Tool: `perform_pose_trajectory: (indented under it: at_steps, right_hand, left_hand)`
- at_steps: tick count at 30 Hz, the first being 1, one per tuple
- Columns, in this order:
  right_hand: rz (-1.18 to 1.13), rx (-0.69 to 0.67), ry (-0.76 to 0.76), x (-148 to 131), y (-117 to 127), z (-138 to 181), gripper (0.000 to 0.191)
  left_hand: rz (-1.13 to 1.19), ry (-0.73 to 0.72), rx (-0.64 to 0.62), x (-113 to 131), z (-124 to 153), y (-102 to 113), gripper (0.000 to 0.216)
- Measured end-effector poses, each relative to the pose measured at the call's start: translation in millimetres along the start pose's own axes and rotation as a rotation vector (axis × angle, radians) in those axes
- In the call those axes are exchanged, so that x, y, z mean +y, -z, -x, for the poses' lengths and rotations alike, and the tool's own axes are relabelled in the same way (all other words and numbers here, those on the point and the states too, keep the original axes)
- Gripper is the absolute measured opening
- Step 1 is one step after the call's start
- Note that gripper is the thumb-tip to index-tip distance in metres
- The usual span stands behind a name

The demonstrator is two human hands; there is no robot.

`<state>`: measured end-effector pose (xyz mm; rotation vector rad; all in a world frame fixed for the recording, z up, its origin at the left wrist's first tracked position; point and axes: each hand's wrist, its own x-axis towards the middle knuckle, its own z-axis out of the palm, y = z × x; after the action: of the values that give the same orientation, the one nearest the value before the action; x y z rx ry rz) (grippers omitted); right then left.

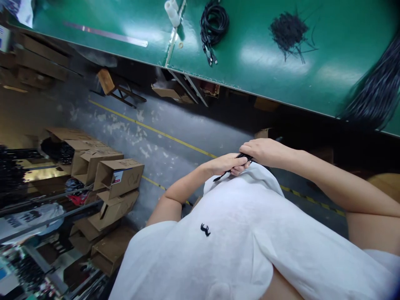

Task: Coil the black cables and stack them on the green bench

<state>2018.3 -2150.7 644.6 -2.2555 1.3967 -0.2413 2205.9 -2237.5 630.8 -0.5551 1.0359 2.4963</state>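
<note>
Close to my belly, below the bench edge, both hands meet around a black cable [222,176]. My left hand [225,163] is closed on it, thumb on top, and a short end of the cable sticks out toward the lower left. From the right, my right hand [264,151] closes over the same bundle and touches the left fingers. Most of the cable is hidden inside the hands. On the bench beyond lies a coiled black cable [214,21] with its plugs toward me. A pile of thin black ties [289,31] lies to its right.
The green bench [250,79] runs along the top, bearing a metal ruler [115,36], a white roll [171,13] and, at right, a big bundle of black cables [378,87]. Cardboard boxes [120,177] stack at left. A wooden stool [106,81] stands on the grey floor.
</note>
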Motion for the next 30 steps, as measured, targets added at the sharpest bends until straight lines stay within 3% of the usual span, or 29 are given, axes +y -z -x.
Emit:
perform_pose_trajectory:
  at_steps: [5,11,17,19,20,22,24,25,27,30]
  right_hand:
    - [-0.136,0.002,-0.053,-12,-8,0,0.033]
    - [-0.257,-0.02,0.048,-3,-11,0,0.037]
    - [-0.204,0.019,0.277,31,7,-23,0.04]
    - [-0.293,0.04,0.32,64,13,-27,0.037]
    - [-0.33,0.06,0.257,88,17,-26,0.034]
    - [-0.319,0.161,-0.124,151,25,-18,0.028]
    - [-0.161,0.327,-0.754,227,33,-5,0.027]
    - [-0.116,0.363,-0.902,265,36,3,0.032]
    - [-0.054,0.373,-1.097,333,40,14,0.039]
    - [0.041,0.251,-1.202,406,35,22,0.047]
  left_hand:
    - [-0.1,-0.001,-0.049,-2,11,17,0.052]
    - [-0.173,0.036,-0.108,-3,14,28,0.055]
    - [0.004,-0.013,0.072,16,14,11,0.058]
    - [0.011,-0.013,0.166,24,13,4,0.052]
    - [0.003,-0.017,0.227,27,11,1,0.049]
    - [-0.015,-0.026,0.392,33,7,-4,0.046]
    - [-0.036,-0.029,0.574,39,1,-6,0.043]
    - [-0.054,-0.027,0.647,41,-1,-7,0.041]
    - [-0.069,-0.022,0.742,46,-4,-10,0.038]
    - [0.02,-0.045,0.813,49,-9,-17,0.039]
